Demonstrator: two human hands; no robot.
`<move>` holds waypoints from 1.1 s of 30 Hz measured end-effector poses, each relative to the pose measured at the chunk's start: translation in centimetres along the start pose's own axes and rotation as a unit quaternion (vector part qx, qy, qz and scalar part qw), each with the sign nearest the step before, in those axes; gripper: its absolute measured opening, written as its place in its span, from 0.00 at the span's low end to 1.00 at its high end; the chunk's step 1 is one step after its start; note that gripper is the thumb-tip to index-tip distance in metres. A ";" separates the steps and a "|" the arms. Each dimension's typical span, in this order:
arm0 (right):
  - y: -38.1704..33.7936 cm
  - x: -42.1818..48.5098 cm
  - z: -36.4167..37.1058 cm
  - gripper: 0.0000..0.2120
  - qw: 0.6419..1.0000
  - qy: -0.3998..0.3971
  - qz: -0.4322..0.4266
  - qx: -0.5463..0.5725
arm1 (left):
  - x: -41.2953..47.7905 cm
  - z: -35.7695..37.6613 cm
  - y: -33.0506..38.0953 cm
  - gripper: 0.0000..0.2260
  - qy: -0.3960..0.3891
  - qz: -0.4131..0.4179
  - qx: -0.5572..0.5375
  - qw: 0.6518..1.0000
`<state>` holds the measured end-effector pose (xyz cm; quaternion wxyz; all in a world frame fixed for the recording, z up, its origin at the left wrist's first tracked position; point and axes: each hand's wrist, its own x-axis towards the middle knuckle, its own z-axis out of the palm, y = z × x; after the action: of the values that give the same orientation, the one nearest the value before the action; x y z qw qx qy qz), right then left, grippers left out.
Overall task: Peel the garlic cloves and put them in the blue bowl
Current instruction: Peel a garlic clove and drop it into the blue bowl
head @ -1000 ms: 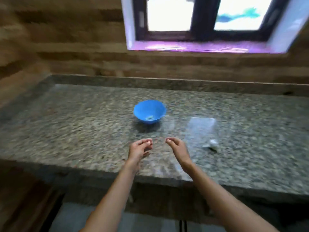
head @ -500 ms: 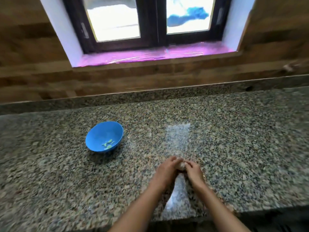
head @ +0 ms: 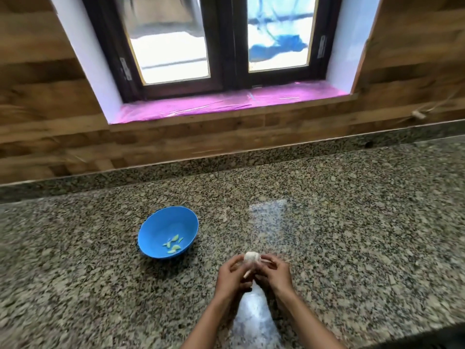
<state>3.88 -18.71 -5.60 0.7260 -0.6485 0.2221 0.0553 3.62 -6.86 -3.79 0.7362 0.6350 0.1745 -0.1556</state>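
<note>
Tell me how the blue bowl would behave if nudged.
The bowl already sits tilted on its rounded base, so it would probably rock or tip. It looks like thin plastic holding only a few cloves, so it is likely light and would slide on the polished counter.

Open granite counter (head: 352,222) between hands and blue bowl (head: 161,230) — nothing between; backsplash well behind.

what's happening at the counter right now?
A person is holding a garlic bulb over the granite counter, gripped between the left hand and right hand, apparently breaking or peeling it. The blue bowl sits to the left, untouched, with a few peeled cloves already inside. So the task looks partly done.
</note>
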 end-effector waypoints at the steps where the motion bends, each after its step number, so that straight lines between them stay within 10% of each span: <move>1: 0.0 -0.2 0.4 0.07 1.000 0.005 -0.012 -0.001 | 0.0 -0.4 -0.1 0.07 0.002 0.001 0.000 1.000; 11: -1.3 -1.3 2.8 0.14 0.995 -0.087 0.023 0.044 | -0.1 -0.9 1.0 0.14 0.003 -0.048 -0.136 0.990; 22: -1.9 -0.2 0.8 0.12 0.985 -0.108 0.064 0.121 | -0.1 -1.1 0.8 0.14 0.008 0.128 0.079 0.989; 33: -0.3 -0.3 3.0 0.16 0.998 -0.003 -0.032 -0.056 | -0.3 0.1 -1.1 0.05 0.174 0.319 0.406 0.838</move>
<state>4.49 -15.78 -4.98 0.6904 -0.6951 0.1949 0.0463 2.90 -7.13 -4.60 0.3783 0.9144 0.0090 0.1439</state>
